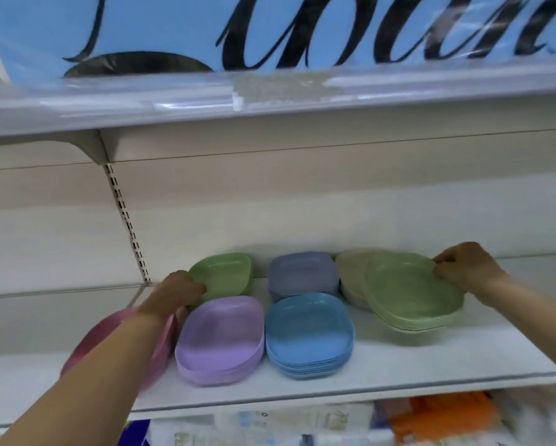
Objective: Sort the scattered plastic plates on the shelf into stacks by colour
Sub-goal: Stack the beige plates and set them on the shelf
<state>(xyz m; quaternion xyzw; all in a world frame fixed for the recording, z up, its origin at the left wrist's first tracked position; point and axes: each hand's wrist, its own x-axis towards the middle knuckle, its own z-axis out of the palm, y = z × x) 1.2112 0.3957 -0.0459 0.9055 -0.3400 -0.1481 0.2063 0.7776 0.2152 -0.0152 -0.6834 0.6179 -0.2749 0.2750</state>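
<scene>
White shop shelf (431,358), holding square rounded-corner plastic plates in stacks.

Front row, left to right: pink plastic plate stack (161,346), tilted at the shelf's left part and largely hidden behind the left forearm; lilac plastic plate stack (220,339), lying flat just beside it; sky-blue plastic plate stack (309,333), just beside the lilac one.

Right of these: large pale-green plastic plate stack (411,291), overlapping the beige plastic plate stack (350,268) behind it. Right hand (466,265) at its far right edge, fingers curled closed on the rim of the top green plate.

Back row: small green plastic plate stack (225,275), left rear; left hand (173,291) at its near left edge, fingers closed on the rim. Grey-blue plastic plate stack (302,272), centre rear, behind the sky-blue one.

Above: upper shelf edge (270,101).
</scene>
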